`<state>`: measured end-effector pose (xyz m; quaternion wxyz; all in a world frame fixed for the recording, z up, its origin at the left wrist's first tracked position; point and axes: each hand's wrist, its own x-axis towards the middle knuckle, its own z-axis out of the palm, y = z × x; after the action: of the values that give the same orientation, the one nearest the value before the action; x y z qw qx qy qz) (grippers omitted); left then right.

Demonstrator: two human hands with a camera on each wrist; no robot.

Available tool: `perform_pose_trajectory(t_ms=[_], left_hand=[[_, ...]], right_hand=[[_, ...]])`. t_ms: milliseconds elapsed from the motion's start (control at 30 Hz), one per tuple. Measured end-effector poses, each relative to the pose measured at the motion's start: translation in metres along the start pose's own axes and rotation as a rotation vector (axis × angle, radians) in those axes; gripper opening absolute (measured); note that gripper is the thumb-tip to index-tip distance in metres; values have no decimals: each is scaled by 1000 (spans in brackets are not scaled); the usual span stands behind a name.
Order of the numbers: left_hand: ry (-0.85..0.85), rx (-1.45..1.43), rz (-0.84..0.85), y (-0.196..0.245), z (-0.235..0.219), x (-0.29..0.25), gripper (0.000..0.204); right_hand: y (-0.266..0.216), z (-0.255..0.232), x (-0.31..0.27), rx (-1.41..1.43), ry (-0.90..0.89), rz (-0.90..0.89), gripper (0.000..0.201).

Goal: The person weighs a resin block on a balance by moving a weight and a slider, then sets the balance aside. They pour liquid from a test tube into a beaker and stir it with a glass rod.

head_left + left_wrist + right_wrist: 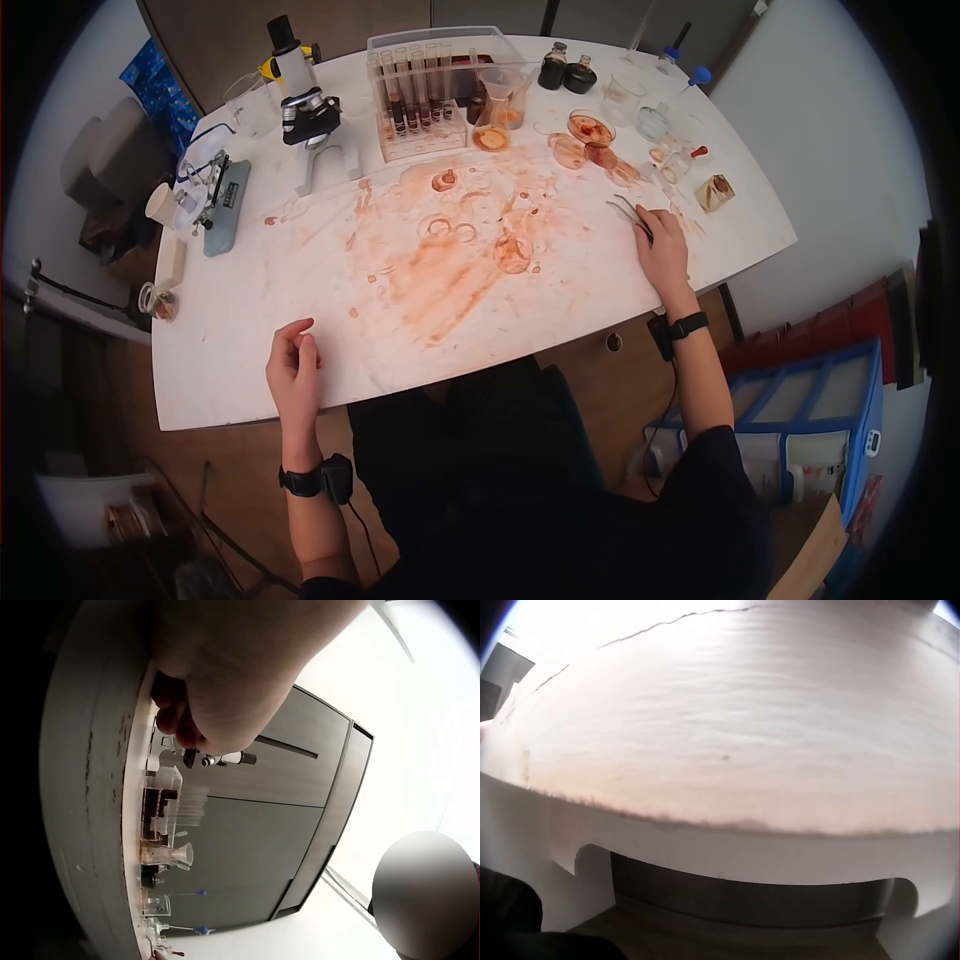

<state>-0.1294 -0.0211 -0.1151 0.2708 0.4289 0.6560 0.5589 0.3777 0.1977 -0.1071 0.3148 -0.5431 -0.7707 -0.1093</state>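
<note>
At the right of the head view my right hand (663, 252) grips a pair of metal tweezers (625, 212), their tips pointing left over the white table. Glassware and a small square dish (715, 193) with brownish contents lie just beyond that hand. My left hand (294, 368) is at the table's front left edge, its fingers loosely curled with nothing in them. In the left wrist view the underside of the left hand (232, 690) fills the top. The right wrist view shows the tabletop (727, 780) and its front edge; the tweezers are out of that view.
Reddish-brown stains (440, 275) cover the table's middle. Along the back stand a microscope (300, 90), a rack (425, 140) of dark-filled test tubes, a conical flask (493, 115) and dark bottles (578, 76). Petri dishes (592, 127) lie at right, a balance (228, 208) at left.
</note>
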Motion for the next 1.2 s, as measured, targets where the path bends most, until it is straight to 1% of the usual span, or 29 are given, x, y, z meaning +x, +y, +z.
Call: perform_pose_trajectory(t_ms=[133,233,400,467,533,633,733,833,900,1033,1133,1200], left_hand=[[-3,4,7,0,1,0,21],[-13,8,19,-2,-1,0,20],[-17,8,21,-2,1,-1,20],[-19,24,24,0,2,-1,20],[-17,55,35,0,2,-1,20],[-13,124,61,-2,3,-1,20],[-2,198,103,-1,6,-2,18],[19,272,155,0,8,-3,18],[32,296,192,0,8,-3,18],[44,308,191,3,8,-3,18],[50,323,211,3,8,-3,17],[58,348,227,3,10,-4,17]], right_hand=[[-2,1,-1,42,6,46,32],[-1,3,-2,-8,50,5,33],[-7,1,-1,-18,49,-26,39],[-22,-1,-3,16,48,-54,40],[-54,-5,-3,85,45,-109,41],[-93,-4,7,224,-40,-175,37],[-135,-1,26,450,-303,-90,34],[-157,25,55,556,-531,-37,32],[-166,45,75,551,-557,-18,31],[-167,86,115,614,-573,59,30],[-172,100,147,647,-587,151,28],[-173,110,165,617,-527,111,27]])
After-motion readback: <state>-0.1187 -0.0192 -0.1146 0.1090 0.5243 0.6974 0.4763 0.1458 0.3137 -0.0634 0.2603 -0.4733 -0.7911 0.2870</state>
